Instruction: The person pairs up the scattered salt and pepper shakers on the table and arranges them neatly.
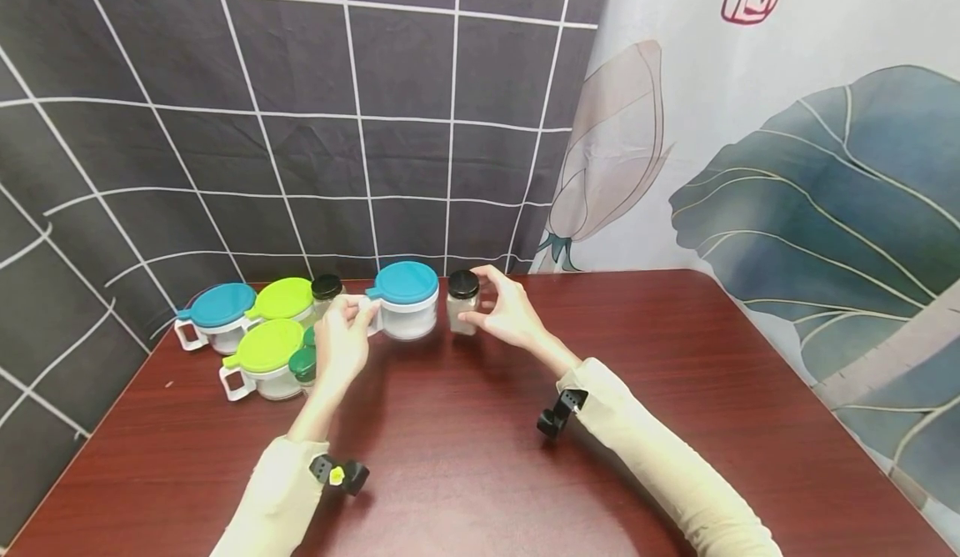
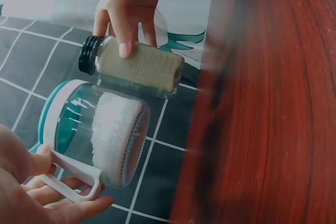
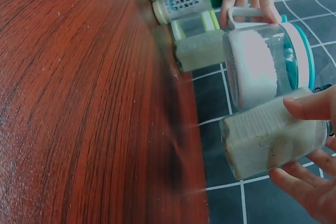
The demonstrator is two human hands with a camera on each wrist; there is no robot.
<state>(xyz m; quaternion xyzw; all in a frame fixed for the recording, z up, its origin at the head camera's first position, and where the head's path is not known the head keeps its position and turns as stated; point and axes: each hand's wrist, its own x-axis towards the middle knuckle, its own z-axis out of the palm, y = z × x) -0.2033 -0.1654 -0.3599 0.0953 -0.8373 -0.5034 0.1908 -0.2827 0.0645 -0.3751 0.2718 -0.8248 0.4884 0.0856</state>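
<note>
My left hand point(image 1: 341, 342) pinches the white handle point(image 2: 79, 174) of a round clear seasoning jar point(image 1: 407, 320) with a blue lid. White granules fill part of it in the left wrist view. Just right of that jar, my right hand point(image 1: 514, 313) grips a square glass spice jar point(image 1: 462, 315) with a black lid, thumb on one side and fingers on the other. Pale powder point(image 3: 273, 142) shows through its glass. Both jars stand upright side by side near the back of the table, their bases apparently above the tabletop in the wrist views.
Left of my left hand stand another blue-lidded jar point(image 1: 222, 307), two lime-lidded handled jars point(image 1: 270, 347) point(image 1: 285, 297), green-capped bottles point(image 1: 303, 363) and a second black-lidded jar point(image 1: 326, 287). Behind the reddish wooden table point(image 1: 465, 457) hang a dark grid-patterned cloth point(image 1: 300, 148) and a floral curtain point(image 1: 750, 207).
</note>
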